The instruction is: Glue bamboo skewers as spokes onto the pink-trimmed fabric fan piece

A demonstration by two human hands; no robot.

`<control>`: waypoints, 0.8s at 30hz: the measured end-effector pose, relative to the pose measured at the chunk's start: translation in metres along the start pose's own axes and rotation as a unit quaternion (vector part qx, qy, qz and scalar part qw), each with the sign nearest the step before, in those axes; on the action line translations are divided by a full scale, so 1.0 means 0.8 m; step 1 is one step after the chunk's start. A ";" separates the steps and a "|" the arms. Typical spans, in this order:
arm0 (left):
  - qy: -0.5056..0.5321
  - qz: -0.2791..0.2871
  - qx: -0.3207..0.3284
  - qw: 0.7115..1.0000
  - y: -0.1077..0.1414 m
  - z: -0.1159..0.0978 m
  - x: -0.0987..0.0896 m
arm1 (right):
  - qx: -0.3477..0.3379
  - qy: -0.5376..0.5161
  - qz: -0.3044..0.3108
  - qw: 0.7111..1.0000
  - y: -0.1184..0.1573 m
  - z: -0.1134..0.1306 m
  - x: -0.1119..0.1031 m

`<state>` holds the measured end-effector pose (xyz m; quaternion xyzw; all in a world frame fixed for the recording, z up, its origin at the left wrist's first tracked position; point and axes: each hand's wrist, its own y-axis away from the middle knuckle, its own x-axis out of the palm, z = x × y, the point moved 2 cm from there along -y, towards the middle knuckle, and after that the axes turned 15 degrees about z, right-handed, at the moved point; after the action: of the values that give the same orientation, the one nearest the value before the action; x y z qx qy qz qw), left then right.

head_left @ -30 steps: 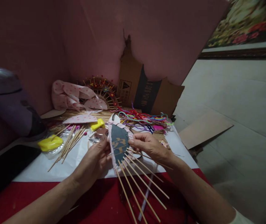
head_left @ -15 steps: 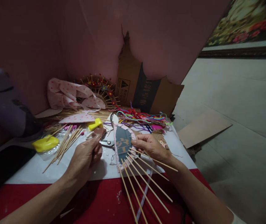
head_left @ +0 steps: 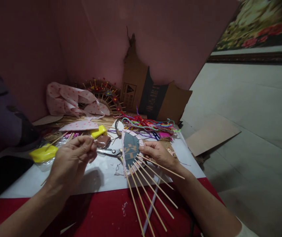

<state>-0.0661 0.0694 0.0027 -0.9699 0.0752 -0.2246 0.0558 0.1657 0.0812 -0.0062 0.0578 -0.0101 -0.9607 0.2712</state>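
Observation:
My right hand [head_left: 158, 153] pinches the curved edge of a half-round cardboard piece [head_left: 131, 148], grey-blue on this face with a pink cloth border. Several thin wooden sticks [head_left: 153, 189] fan out from its lower part toward me. To the left, my left hand [head_left: 75, 153] is raised with thumb and fingers pressed together; what they hold, if anything, I cannot make out. Pruning shears [head_left: 112, 152] lie between the hands, partly behind the cardboard. A brown packet [head_left: 103, 142] is just beyond the left fingertips. The loose stick bundle [head_left: 70, 135] is mostly hidden behind my left hand.
Yellow packets [head_left: 43, 153] lie left and at centre. Pink dotted cloth [head_left: 65, 98], a decorated half-ring [head_left: 108, 93] and colourful fuzzy stems [head_left: 151, 124] sit at the back. Torn cardboard [head_left: 153, 95] leans on the wall. A dark flat object [head_left: 5, 177] is at left.
My left hand has moved left, away from the brown packet and shears, and now covers much of the stick bundle. My right hand keeps hold of the cardboard piece. The view has shifted slightly.

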 end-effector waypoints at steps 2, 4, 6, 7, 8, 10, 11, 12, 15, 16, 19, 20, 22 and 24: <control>0.007 -0.017 0.020 1.000 -0.001 -0.010 -0.006 | 0.015 -0.023 0.000 1.000 -0.001 -0.003 0.000; 0.033 -0.012 0.022 0.999 -0.002 -0.018 -0.010 | 0.026 -0.046 -0.001 0.999 -0.002 -0.004 0.000; 0.058 -0.006 0.031 0.998 -0.003 -0.024 -0.014 | 0.034 -0.068 0.003 0.997 -0.002 -0.004 0.000; 0.062 -0.010 0.034 0.997 -0.003 -0.026 -0.016 | 0.037 -0.077 0.006 0.996 -0.002 -0.004 0.001; 0.060 -0.009 0.035 0.998 -0.004 -0.026 -0.017 | 0.040 -0.087 0.008 0.995 -0.002 -0.004 0.001; 0.046 0.004 0.024 0.999 -0.005 -0.025 -0.019 | 0.045 -0.103 0.012 0.994 -0.002 -0.003 0.003; 0.041 0.014 0.013 0.999 -0.005 -0.022 -0.019 | 0.046 -0.108 0.012 0.993 -0.002 -0.003 0.003; 0.040 0.023 -0.004 0.999 -0.005 -0.018 -0.019 | 0.046 -0.111 0.012 0.993 -0.002 -0.003 0.004; 0.047 0.032 -0.077 0.995 -0.004 -0.002 -0.015 | 0.041 -0.111 0.009 0.993 -0.002 -0.003 0.004; 0.043 0.038 -0.104 0.993 -0.004 0.004 -0.013 | 0.038 -0.109 0.010 0.993 -0.002 -0.003 0.003; 0.004 0.070 -0.159 0.985 -0.004 0.019 -0.006 | 0.035 -0.096 0.015 0.995 -0.004 -0.007 0.001; -0.008 0.082 -0.163 0.983 -0.004 0.021 -0.004 | 0.035 -0.090 0.017 0.995 -0.004 -0.009 0.000; -0.042 0.101 -0.166 0.980 -0.004 0.025 0.000 | 0.037 -0.083 0.019 0.996 -0.006 -0.014 -0.001; -0.083 0.112 -0.165 0.976 -0.004 0.026 0.001 | 0.037 -0.078 0.019 0.996 -0.006 -0.018 -0.002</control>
<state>-0.0558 0.0740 -0.0152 -0.9663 0.2148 -0.1206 -0.0742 0.1661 0.0863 -0.0203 -0.0072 -0.0680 -0.9558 0.2859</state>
